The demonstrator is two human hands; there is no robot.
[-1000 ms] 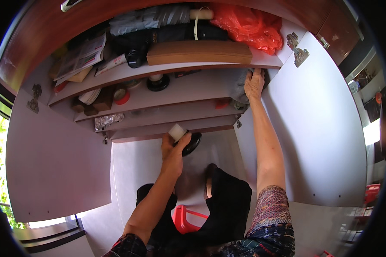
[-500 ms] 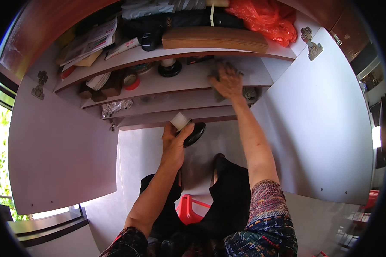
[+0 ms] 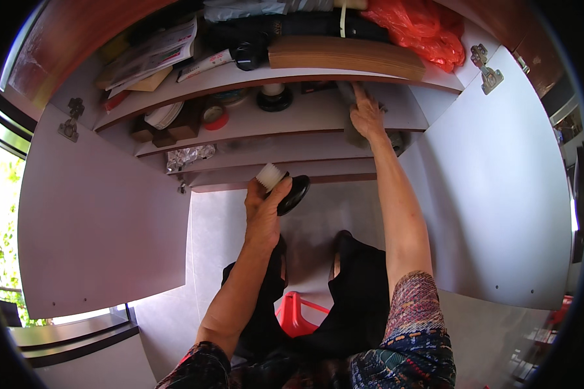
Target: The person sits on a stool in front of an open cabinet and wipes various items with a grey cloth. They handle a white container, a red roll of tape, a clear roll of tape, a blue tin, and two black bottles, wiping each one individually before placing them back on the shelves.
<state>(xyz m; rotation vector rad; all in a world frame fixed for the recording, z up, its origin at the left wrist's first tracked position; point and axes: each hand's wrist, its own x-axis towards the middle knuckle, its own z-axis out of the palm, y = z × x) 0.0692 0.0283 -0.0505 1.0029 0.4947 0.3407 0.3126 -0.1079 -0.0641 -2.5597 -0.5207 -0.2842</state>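
In my left hand is a black round foot with a white ribbed stem, held in front of the cabinet, stem tilted up. My right hand reaches onto the right part of the middle shelf, index finger stretched toward the back. Under its palm and beside its fingers shows a greyish cloth, partly hidden by the hand. A similar black foot with a pale stem stands on that shelf, left of my right hand.
White cabinet doors stand open on both sides. A red tape roll and dark blocks lie at the shelf's left. Above are a brown board, papers and a red bag. A red stool shows between my legs.
My right hand has slid deeper into the shelf, its spread fingers drawing together with the index finger pointing back. My left hand keeps its hold on the black foot. The view has shifted slightly.
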